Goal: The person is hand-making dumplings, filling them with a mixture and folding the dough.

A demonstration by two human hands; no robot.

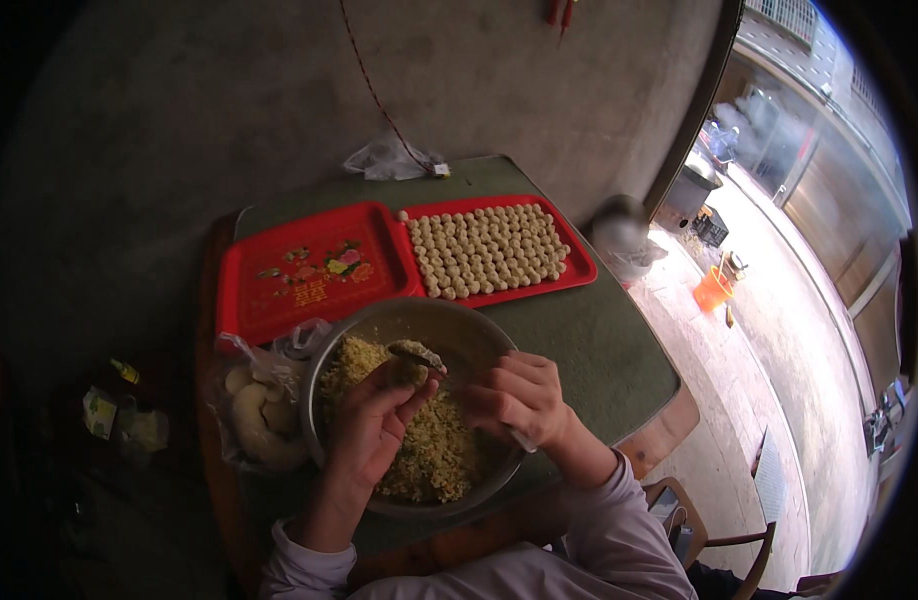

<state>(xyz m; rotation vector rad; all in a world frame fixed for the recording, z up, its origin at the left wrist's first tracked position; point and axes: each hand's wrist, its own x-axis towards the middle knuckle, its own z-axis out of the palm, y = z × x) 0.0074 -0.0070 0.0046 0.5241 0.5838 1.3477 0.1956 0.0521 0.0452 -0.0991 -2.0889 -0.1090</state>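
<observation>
Over a wide metal bowl (494,350) of crumbly yellow-green filling (434,450), both my hands are at work. My right hand (519,400) is closed around a metal spoon (416,353), whose handle end sticks out below the fist. Filling clings to the spoon's head, which sits at the fingertips of my left hand (374,425). Those left fingers are curled around a small pale-greenish piece, mostly hidden, that I cannot make out. Against the bowl's left side lies a clear plastic bag (264,410) with pale, dough-like lumps inside.
Behind the bowl, a red tray (581,258) carries rows of small round balls. Left of it is a flower-patterned red tray (269,265). The green-topped table (619,350) meets a grey wall. A wooden chair (754,540) stands at the lower right; an orange bucket (712,290) is outside.
</observation>
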